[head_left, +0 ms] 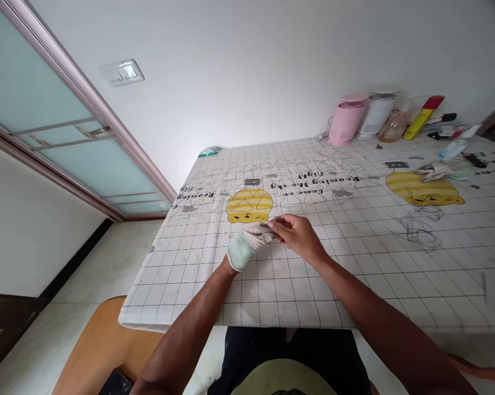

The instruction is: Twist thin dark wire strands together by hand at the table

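Observation:
My left hand [249, 244] wears a white work glove with a pale green cuff, above the middle of the table near its front. Bare, my right hand [295, 236] meets it from the right, thumb and fingers pinched on the gloved fingertips. The left fingers are held together and point right; whether anything lies between them is hidden. Another whitish glove [442, 169] rests at the right of the table on a printed yellow bear.
A checked cloth [181, 285] covers the table. Along the back right stand a pink cylinder [346, 122], a white cylinder [376, 116], an amber bottle [393, 127], a yellow can [420, 122] and a spray bottle [456, 144]. A green packet [209, 151] lies at the back left corner.

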`<state>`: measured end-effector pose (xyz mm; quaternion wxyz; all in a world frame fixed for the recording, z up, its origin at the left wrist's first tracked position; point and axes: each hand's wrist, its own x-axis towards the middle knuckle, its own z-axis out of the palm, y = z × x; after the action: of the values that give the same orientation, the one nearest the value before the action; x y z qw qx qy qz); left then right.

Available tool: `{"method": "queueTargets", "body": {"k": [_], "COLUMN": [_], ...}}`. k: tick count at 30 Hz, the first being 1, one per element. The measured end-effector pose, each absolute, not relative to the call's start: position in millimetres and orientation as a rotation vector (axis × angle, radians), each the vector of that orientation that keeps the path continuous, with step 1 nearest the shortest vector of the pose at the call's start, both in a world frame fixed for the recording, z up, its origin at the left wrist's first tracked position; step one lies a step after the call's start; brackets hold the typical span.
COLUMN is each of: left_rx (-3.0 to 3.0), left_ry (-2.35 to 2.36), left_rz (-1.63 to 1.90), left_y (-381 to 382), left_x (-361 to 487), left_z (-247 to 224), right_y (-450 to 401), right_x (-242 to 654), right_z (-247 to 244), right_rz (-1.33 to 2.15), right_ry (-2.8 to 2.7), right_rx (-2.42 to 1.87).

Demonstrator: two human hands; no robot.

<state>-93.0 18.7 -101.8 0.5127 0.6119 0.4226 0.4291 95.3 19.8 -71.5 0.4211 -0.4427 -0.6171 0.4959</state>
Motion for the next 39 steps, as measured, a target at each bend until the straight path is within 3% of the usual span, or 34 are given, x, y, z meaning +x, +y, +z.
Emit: {"method": "queueTargets", "body": {"k": [5,20,33,39], "left_rx": [1.286,0.897,0.810,0.775], "left_ry": [1.034,0.885,0.858,0.746], "left_rz": [0.917,0.967,0.992,1.071], "left_y": [21.7,20.1,26.3,35.1], "left_x": [-88.3,-79.3,-82.6,-96.8], "left_z": [-109.8,-110.8,-115.9,-114.0], "right_y": [28.0,27.0,30.6,31.3], "right_x": [98.7,97.1,99.4,120.8], "right_z": [-76.1,-88.6,-82.1,-70.9], "right_rz": [1.284,0.659,0.840,0.457], "right_ry": [-1.476,-1.740,-1.678,-1.678], "right_rx": [-1.029,-1.120,-1.172,-1.109]}}
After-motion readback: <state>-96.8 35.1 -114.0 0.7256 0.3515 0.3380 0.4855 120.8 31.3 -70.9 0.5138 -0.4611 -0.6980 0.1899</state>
